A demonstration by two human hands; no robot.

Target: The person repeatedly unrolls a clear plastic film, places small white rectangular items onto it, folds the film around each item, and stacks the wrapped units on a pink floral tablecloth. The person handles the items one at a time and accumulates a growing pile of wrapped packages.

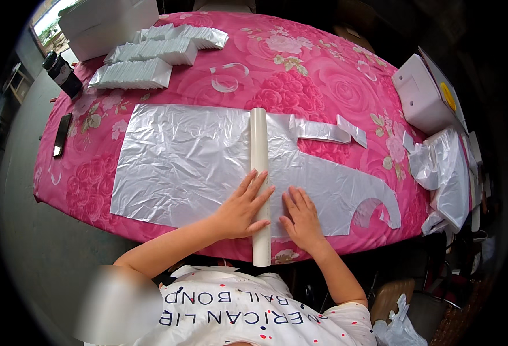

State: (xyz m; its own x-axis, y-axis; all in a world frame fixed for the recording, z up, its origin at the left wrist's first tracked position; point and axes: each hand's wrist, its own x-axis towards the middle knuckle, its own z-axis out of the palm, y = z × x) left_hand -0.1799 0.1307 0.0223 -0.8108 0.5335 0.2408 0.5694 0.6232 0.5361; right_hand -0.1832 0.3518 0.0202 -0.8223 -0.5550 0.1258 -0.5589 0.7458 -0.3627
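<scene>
A thin, silvery-white plastic apron (179,158) lies spread flat and creased across the table. Its strap end and a curved cut-out are at the right. Across it, running from far to near, rests a long off-white pipe (258,141), whose near end reaches past the apron's near edge. My left hand (241,209) lies over the pipe with its fingers spread, touching it without wrapping round it. Just right of the pipe, my right hand (303,222) rests palm down on the film, fingers stretched out.
A pink rose-patterned cloth (323,63) covers the table. At the far left are rows of folded film packets (132,75), a white box (110,29), a dark bottle (62,76) and a black flat object (62,135). A white container (420,95) and crumpled film (449,181) sit at the right edge.
</scene>
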